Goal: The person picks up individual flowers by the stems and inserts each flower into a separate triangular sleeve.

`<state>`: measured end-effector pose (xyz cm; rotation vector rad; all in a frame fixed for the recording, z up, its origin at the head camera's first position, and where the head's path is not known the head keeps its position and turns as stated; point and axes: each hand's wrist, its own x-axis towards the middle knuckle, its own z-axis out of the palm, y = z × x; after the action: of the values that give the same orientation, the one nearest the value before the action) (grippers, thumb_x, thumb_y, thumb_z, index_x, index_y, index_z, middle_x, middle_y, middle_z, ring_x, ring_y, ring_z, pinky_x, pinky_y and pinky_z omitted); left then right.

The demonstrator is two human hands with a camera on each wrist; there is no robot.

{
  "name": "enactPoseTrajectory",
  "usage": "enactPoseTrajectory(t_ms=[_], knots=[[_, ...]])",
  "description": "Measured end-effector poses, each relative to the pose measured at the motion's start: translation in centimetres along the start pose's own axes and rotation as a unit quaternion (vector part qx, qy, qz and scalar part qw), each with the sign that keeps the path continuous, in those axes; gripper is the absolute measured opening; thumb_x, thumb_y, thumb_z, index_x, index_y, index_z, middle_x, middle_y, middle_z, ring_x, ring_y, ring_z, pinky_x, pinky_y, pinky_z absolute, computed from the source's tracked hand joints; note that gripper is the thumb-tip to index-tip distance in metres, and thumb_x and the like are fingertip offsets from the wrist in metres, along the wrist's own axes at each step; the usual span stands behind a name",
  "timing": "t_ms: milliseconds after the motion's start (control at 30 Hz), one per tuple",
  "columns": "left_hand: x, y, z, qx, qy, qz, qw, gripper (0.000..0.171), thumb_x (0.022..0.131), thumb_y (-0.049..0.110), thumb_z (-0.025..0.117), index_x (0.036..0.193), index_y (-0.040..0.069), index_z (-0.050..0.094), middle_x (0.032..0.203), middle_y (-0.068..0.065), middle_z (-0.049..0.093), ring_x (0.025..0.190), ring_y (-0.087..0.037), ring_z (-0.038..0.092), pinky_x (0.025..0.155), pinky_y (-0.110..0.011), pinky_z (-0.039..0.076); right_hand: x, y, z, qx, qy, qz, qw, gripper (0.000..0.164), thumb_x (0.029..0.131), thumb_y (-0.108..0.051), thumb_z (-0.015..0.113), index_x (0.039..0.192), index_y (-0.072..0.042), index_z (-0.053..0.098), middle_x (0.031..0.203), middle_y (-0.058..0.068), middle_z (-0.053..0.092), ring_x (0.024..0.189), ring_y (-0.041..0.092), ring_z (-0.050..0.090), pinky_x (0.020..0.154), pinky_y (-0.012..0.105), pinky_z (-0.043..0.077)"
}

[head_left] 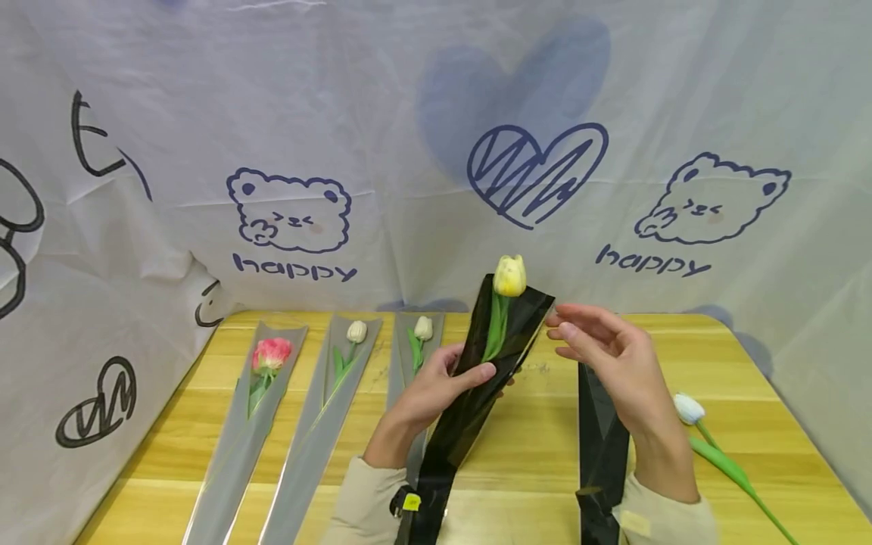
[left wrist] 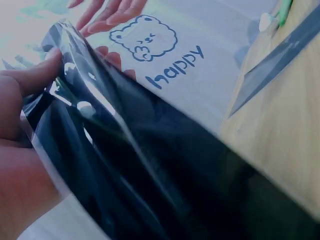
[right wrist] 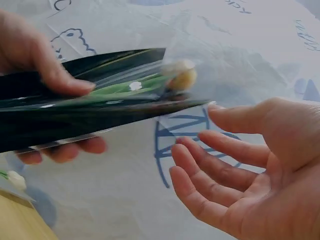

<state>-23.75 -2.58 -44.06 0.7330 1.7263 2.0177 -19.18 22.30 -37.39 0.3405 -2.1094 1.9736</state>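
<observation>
My left hand [head_left: 439,382] grips a black flower sleeve [head_left: 470,401] around its middle, thumb across the front and fingers behind. Inside it stands a yellow tulip [head_left: 509,276], its bloom at the sleeve's open top and its green leaf lower down. The sleeve is held tilted, top end away from me. My right hand [head_left: 616,363] is beside the sleeve's upper right corner, fingers loosely spread. In the right wrist view the thumb [right wrist: 240,117] tip is right at that corner, the other fingers apart from it. The left wrist view shows the sleeve's glossy film [left wrist: 150,150] up close.
Several clear-fronted grey sleeves lie at left, one with a pink flower [head_left: 272,353], others with white tulips [head_left: 356,331]. Another black sleeve [head_left: 599,446] lies under my right forearm. A loose white tulip [head_left: 689,409] is on the wooden table [head_left: 770,378] at right. A printed cloth [head_left: 409,151] hangs behind.
</observation>
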Motion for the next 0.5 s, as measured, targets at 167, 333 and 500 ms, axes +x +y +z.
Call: enactPoseTrajectory(t_ms=[167, 333, 500], knots=[[-0.1, 0.3, 0.0, 0.005, -0.005, -0.009, 0.9999, 0.039, 0.103, 0.015, 0.065, 0.137, -0.001, 0.058, 0.115, -0.017, 0.073, 0.100, -0.022, 0.072, 0.085, -0.033, 0.056, 0.0, 0.1, 1.4, -0.039, -0.012, -0.003, 0.999, 0.026, 0.100, -0.006, 0.068, 0.119, 0.012, 0.065, 0.107, 0.006, 0.069, 0.094, 0.021, 0.072, 0.082, 0.031, 0.059], [-0.2, 0.8, -0.1, 0.020, 0.000, -0.014, 0.9997, 0.046, 0.105, 0.018, 0.062, 0.146, 0.001, 0.051, 0.129, -0.018, 0.066, 0.111, -0.025, 0.067, 0.093, -0.038, 0.054, 0.1, 0.1, 2.4, -0.044, 0.026, -0.007, 0.999, 0.021, 0.100, -0.007, 0.068, 0.111, 0.011, 0.068, 0.097, 0.005, 0.069, 0.086, 0.018, 0.071, 0.079, 0.031, 0.060], [-0.3, 1.3, -0.6, 0.033, 0.044, -0.011, 0.9984, 0.044, 0.109, 0.018, 0.053, 0.147, -0.004, 0.049, 0.130, -0.016, 0.063, 0.113, -0.022, 0.063, 0.092, -0.040, 0.055, 0.2, 0.2, 2.4, -0.040, 0.069, -0.007, 0.997, 0.020, 0.100, -0.006, 0.067, 0.111, 0.010, 0.067, 0.095, 0.002, 0.071, 0.084, 0.016, 0.070, 0.077, 0.029, 0.060]])
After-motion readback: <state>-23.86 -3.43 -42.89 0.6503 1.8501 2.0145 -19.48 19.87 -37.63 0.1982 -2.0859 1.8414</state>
